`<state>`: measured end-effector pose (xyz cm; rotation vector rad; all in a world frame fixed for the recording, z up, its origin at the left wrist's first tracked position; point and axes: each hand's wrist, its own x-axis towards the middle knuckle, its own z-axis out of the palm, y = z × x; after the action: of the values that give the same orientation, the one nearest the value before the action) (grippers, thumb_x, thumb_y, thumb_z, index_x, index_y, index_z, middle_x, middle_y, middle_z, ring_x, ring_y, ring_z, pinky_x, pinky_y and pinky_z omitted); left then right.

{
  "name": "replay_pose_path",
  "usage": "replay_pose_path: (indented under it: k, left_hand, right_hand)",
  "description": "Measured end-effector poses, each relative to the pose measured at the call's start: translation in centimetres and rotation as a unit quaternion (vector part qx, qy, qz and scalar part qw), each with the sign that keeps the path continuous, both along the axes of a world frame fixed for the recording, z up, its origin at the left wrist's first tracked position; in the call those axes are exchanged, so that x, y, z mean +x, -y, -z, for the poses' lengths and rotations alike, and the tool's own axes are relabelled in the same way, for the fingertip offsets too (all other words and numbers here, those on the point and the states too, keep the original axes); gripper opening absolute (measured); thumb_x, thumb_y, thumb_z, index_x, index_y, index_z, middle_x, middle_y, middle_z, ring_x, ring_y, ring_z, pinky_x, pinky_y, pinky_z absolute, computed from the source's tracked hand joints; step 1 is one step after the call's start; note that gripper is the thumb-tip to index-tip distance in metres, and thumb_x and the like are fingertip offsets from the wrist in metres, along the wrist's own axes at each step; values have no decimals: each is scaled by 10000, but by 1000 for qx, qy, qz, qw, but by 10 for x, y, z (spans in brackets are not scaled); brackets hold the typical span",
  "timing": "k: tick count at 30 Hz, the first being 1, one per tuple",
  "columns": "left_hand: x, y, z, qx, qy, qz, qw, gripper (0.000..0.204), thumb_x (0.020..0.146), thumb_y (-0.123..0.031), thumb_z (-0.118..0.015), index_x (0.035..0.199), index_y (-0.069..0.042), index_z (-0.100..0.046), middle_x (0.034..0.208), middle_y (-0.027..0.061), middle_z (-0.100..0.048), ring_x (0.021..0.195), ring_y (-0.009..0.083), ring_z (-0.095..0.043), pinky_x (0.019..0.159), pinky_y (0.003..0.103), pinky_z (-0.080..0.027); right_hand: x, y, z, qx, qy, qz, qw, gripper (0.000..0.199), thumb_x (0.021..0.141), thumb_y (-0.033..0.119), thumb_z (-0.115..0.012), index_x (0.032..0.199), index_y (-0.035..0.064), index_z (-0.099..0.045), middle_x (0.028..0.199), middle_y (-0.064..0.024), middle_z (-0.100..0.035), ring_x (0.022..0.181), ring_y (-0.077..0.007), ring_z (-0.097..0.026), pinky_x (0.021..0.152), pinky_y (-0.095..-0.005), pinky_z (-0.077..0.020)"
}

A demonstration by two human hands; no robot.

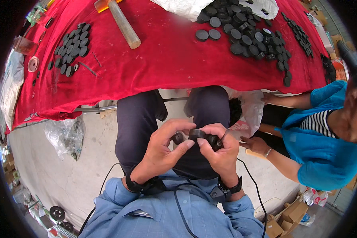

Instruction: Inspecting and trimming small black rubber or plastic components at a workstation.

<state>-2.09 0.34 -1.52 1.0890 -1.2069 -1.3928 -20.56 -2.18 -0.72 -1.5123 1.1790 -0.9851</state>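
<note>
- Two hands meet over the lap; left hand [162, 147] and right hand [219, 150] both pinch small black round parts [198, 135]
- Far: red table [158, 63], black discs [248, 33] right, mallet [123, 22] left

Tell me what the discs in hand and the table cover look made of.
Discs: matte black, dull with no glint, likely rubber or plastic; both hands, left and right, pinch them. Cover: red cloth, seemingly velvety, since it drapes and creases over the table edge.
</note>
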Motion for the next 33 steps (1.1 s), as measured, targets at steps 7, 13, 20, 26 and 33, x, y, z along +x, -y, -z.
replay_pose_path:
  k: [7,13,20,26,33]
  left_hand:
    - [0,1,-8,-153,134,-67,977,272,784,67,-717,1043,2,-671,1017,124,-656,760,150,-600,657,256,-481]
    - [1,-1,-9,-227,169,-85,955,247,766,52,-747,994,-8,-674,878,112,-690,701,160,-610,604,254,-471]
    - [2,-3,-11,-190,136,-67,970,254,755,17,-784,980,-14,-670,795,61,-638,612,124,-510,558,246,-405]
    - [0,3,-12,-118,70,2,991,469,808,-81,-763,1254,-23,-630,1118,75,-573,711,66,-456,625,209,-385]
    - [0,5,-16,-100,76,-6,992,451,759,-34,-750,1201,-47,-664,1051,53,-609,658,73,-451,598,220,-401]
  right_hand:
    - [3,0,-12,-110,-18,-21,994,297,755,-42,-731,1036,34,-672,999,-113,-662,814,-183,-655,663,-265,-502]
    - [3,-3,-11,-149,11,-48,988,300,754,-52,-726,1040,14,-667,986,-142,-678,851,-234,-680,679,-297,-523]
    - [-1,-7,-11,-117,35,-52,991,231,791,-16,-713,1017,4,-670,933,-115,-686,798,-198,-658,665,-269,-507]
    - [1,-11,1,326,468,-57,820,338,952,193,-625,1218,-6,-561,979,-74,-632,617,-37,-433,556,-197,-373]
    - [3,-13,7,408,532,-68,739,319,973,220,-603,1207,12,-539,957,-61,-608,616,-16,-429,533,-172,-362]
